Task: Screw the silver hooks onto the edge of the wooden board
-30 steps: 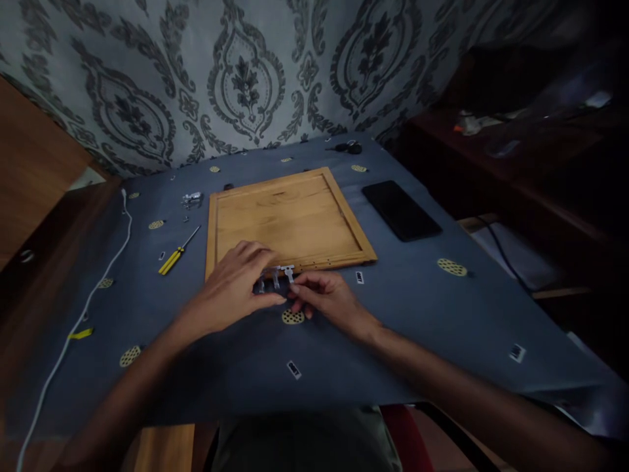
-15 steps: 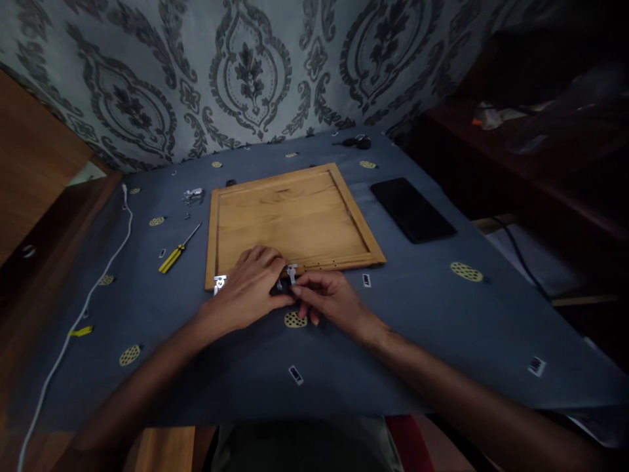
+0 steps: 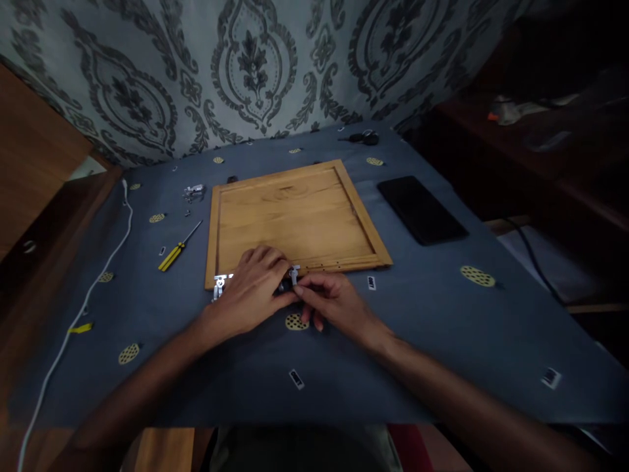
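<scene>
A framed wooden panel [image 3: 289, 216], like a small cabinet door, lies flat. A metal hinge [image 3: 219, 286] sits at the left end of its near edge. Farther along that edge is a second metal hinge [image 3: 295, 274], partly hidden by fingers. My left hand [image 3: 258, 282] lies over the near edge, its thumb and fingers curled round a dark object [image 3: 285, 285] that is mostly covered. With thumb and forefinger, my right hand [image 3: 331, 298] pinches the lower end of the second hinge. Small holes run along the edge to its right.
A yellow-handled screwdriver [image 3: 179, 247] lies left of the panel, beyond it loose metal hardware [image 3: 194, 191]. A black tablet or large phone [image 3: 421, 210] rests to the right. Dark keys [image 3: 362, 137] lie at the back. A white cable [image 3: 98, 282] runs down the cloth's left side.
The view has shifted slightly. Both hands keep nearly the same place and grip at the panel's near edge; slightly more of the left hinge shows.
</scene>
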`<state>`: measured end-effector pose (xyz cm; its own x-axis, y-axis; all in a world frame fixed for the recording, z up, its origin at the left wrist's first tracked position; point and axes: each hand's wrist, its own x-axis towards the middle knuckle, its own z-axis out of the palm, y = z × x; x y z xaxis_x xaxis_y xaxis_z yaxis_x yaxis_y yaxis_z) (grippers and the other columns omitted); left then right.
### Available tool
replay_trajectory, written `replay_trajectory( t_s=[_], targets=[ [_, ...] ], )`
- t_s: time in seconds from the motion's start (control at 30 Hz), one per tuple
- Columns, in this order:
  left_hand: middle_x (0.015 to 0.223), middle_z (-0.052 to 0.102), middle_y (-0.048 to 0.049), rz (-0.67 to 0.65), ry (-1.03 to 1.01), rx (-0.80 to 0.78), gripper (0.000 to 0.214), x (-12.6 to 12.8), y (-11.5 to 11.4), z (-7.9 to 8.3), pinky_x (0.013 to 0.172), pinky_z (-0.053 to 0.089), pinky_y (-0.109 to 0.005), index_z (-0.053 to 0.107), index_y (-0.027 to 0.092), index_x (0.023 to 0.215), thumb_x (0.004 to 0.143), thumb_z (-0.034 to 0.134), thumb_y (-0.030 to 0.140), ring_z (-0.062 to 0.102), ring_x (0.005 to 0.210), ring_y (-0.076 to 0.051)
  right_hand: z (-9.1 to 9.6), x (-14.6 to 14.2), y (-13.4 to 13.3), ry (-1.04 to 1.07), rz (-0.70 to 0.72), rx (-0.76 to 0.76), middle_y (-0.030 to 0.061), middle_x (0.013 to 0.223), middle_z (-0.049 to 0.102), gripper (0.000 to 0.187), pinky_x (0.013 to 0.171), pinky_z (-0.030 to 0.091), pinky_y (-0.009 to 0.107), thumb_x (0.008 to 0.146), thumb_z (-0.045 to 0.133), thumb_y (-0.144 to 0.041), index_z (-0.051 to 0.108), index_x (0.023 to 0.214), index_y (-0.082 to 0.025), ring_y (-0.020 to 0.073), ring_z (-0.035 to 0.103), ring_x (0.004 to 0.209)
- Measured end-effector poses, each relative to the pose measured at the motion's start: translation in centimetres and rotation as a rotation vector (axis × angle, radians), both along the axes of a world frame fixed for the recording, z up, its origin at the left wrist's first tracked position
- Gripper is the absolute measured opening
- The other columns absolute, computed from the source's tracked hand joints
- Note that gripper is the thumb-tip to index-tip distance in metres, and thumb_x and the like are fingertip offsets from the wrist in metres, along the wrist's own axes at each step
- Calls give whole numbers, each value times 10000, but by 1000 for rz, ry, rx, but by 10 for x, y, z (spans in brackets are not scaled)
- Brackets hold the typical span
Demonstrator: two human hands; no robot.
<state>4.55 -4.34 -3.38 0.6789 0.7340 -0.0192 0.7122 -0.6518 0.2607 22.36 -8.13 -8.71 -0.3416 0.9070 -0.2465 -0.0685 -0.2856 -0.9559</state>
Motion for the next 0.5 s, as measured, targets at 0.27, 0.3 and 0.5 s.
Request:
replay_trajectory(
  t_s=[0.27, 0.3, 0.5],
  targets=[
    [1134, 638, -73, 46, -62, -4, 273, 2, -2, -8, 1016, 447, -461, 639, 158, 1102, 893, 710, 319, 532, 1139, -265, 0, -1, -4, -50, -5, 5, -33, 530, 612, 290, 383, 423, 216, 844, 650, -483, 615, 774, -204, 98, 538, 395],
    [1132, 640, -73, 49, -69, -1, 276, 2, -3, -9, 1019, 446, -465, 638, 158, 1103, 887, 717, 311, 533, 1142, -266, 1, -1, -5, -61, -18, 18, -28, 549, 621, 287, 389, 440, 225, 849, 640, -487, 621, 799, -205, 112, 566, 418],
    [1157, 652, -82, 85, -79, 33, 369, 2, -7, -11, 1029, 438, -494, 636, 161, 1127, 843, 770, 355, 541, 1154, -286, 7, 11, -16, -406, -127, 343, 16, 715, 711, 179, 497, 522, 283, 938, 538, -330, 679, 959, -222, 172, 669, 572]
  ],
)
